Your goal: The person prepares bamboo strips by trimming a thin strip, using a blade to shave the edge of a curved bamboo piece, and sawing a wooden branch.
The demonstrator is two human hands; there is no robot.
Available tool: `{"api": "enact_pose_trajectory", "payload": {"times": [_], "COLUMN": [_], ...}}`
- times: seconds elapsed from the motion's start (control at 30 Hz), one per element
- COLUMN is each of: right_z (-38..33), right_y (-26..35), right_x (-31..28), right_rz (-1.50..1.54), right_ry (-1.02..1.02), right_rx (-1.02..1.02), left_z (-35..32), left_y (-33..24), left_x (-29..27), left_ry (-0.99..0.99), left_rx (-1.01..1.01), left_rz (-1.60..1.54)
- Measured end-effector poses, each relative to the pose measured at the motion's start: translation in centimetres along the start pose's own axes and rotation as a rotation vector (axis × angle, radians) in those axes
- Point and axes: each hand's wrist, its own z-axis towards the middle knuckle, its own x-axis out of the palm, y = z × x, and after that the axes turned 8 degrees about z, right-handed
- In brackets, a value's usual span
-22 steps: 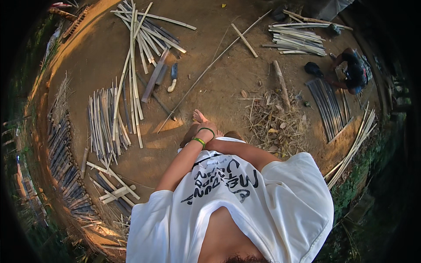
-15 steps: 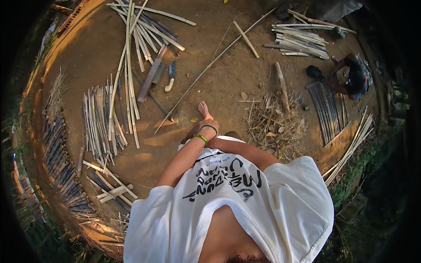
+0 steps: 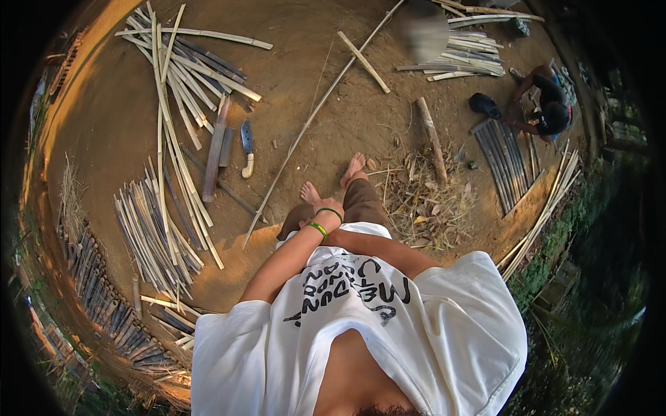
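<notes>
Bamboo pole [image 3: 316,114], long and thin, lies on the dirt ground [image 3: 326,62] slanting from 12 o'clock down to its near end at about 9 o'clock of the person's bare feet [image 3: 333,182], just beside the left foot. The left hand [image 3: 325,208], with green bands at the wrist, rests at the top of the brown trousers [image 3: 361,204]; I cannot tell whether it is open or closed, and it holds nothing that shows. The right forearm crosses the white shirt [image 3: 444,319] toward it, and the right hand is hidden under the left arm, so its state cannot be told. At 10 o'clock a knife [image 3: 247,149] with a pale handle lies beside a flat dark slat [image 3: 215,149]. Split bamboo strips [image 3: 163,125] fan out at 10 to 11 o'clock, with a shorter bundle [image 3: 149,236] at 9. Dry scraps [image 3: 423,201] lie at 2 o'clock, and another person [image 3: 544,104] crouches farther out at 2
</notes>
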Motion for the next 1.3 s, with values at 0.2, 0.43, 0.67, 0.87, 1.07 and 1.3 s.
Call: {"api": "enact_pose_trajectory", "payload": {"times": [0.2, 0.43, 0.67, 0.87, 1.07, 1.3], "right_z": [5.2, 18.8, 36.4, 45.1, 48.2, 32.0], "right_y": [-11.0, -32.4, -68.7, -88.3, -95.6, -86.2], "right_x": [-6.3, -11.4, -7.9, -12.2, -12.7, -2.6], "right_rz": [0.069, 0.115, 0.476, 0.029, -0.03, 0.125], "right_ry": [-0.104, -0.317, -0.29, -0.775, -0.586, -0.264], "right_rx": [0.171, 0.456, 0.929, 0.692, 0.872, 1.094], "left_z": [5.3, 19.0, 27.9, 25.1, 24.9, 24.3], "left_y": [2.2, 3.8, 6.2, 6.1, 9.0, 11.9], "left_x": [-6.6, -11.7, -6.4, 4.6, 5.4, 3.1], "left_ry": [0.11, -0.507, -0.486, -0.245, -0.206, -0.374], "left_rx": [-0.05, -0.168, -0.722, -1.094, -1.178, -1.193], "left_rz": [-0.034, -0.792, -1.052, -1.096, -0.81, -1.081]}}
